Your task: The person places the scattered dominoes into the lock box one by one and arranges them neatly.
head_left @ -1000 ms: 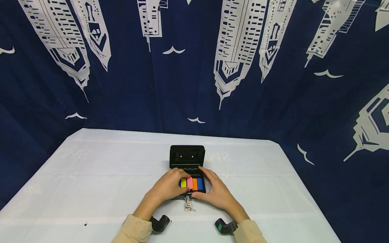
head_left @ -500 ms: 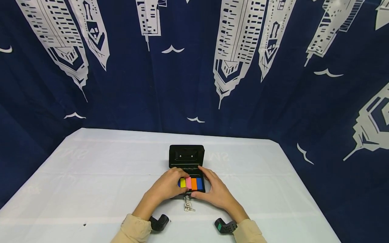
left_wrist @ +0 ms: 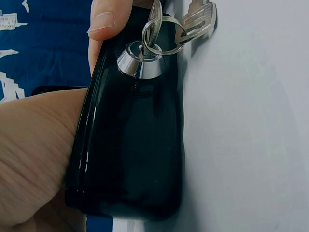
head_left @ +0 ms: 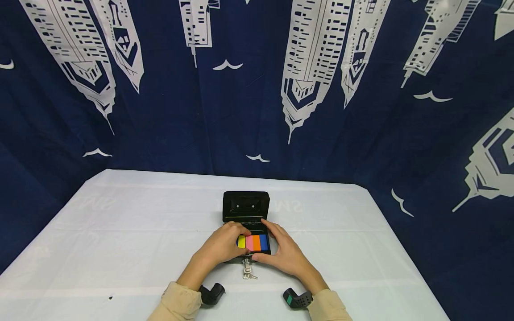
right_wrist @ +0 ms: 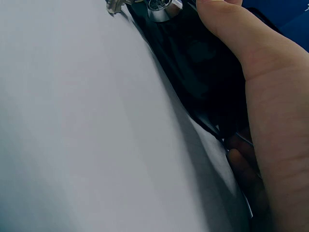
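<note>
A small black cash box [head_left: 246, 201] stands with its lid up in the head view. Inside it, a yellow block [head_left: 242, 241], a pink block [head_left: 249, 242], an orange block [head_left: 256, 243] and a blue block [head_left: 263, 242] lie side by side. My left hand [head_left: 220, 243] reaches over the box's left part, its thumb and a fingertip pinching the pink block at its two ends. With thumb at the front and fingers toward the back, my right hand [head_left: 286, 252] grips the box's right side. Keys [left_wrist: 200, 21] on a ring hang from the front lock [left_wrist: 140, 60].
The box rests on a white-covered table [head_left: 140, 249]. A small dark speck [head_left: 110, 298] lies at the front left. Behind the table hangs a dark blue curtain [head_left: 241, 111] with white building prints. Each wrist wears a black camera mount [head_left: 212, 294].
The pink block, standing slightly higher than its neighbours before, now lies in line with them. Both hands have stayed almost in place.
</note>
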Demonstrator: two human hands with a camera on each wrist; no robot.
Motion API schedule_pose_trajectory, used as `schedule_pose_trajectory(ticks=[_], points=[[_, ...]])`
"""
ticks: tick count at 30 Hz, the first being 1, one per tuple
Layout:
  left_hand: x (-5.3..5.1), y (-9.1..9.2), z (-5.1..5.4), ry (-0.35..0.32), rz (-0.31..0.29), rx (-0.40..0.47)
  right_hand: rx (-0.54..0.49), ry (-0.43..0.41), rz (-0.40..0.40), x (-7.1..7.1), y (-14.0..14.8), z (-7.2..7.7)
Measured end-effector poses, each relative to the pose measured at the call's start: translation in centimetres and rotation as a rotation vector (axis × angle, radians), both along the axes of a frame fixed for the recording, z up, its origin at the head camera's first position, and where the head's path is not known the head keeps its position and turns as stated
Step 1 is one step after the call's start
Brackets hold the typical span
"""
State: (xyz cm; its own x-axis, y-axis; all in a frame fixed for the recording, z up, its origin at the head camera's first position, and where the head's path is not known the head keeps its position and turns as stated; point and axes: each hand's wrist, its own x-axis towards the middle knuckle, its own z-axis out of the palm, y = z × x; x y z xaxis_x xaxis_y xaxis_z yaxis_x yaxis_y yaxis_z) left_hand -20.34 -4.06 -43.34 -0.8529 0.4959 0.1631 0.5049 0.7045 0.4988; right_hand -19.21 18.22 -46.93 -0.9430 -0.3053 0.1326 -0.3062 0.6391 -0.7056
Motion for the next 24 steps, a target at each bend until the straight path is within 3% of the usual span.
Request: schedule_pose_trajectory(ticks=[10,16,24], points=[[0.3,-0.4,0.5,-0.037,0.005,-0.016,-0.013,0.000,0.006,0.1,-0.2,0.0],[0.5,-0.5,1.0,-0.009,0.016,-0.039,-0.009,-0.002,0.005,0.1,-0.4,0.1],[0.4,-1.0,0.9,-0.020,-0.018,-0.044,0.000,-0.001,0.003,0.2,-0.4,0.0]])
